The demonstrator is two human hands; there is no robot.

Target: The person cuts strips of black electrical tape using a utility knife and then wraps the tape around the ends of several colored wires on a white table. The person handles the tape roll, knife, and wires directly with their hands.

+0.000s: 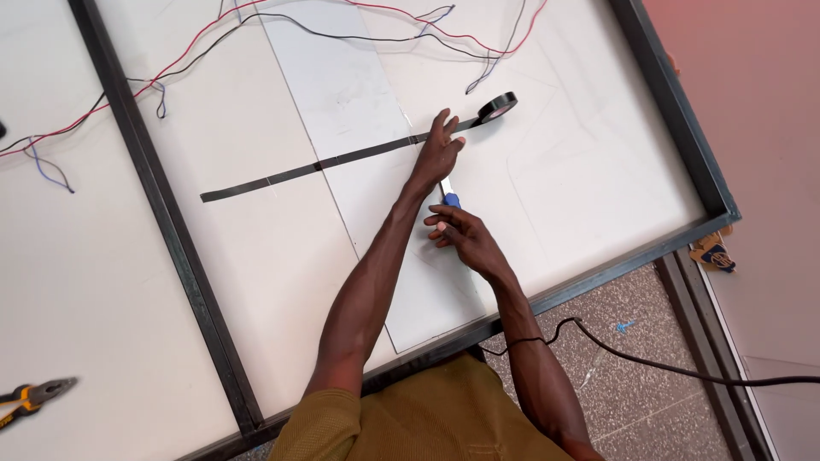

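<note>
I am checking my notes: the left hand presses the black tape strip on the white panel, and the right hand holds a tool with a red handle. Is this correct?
Not quite. In the head view the right hand holds a tool with a blue handle, not red. The rest stands: the left hand presses the black tape strip on the white panel.

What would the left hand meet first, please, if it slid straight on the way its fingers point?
Probably the black tape roll: the left hand presses the tape strip, fingers pointing toward it.
</note>
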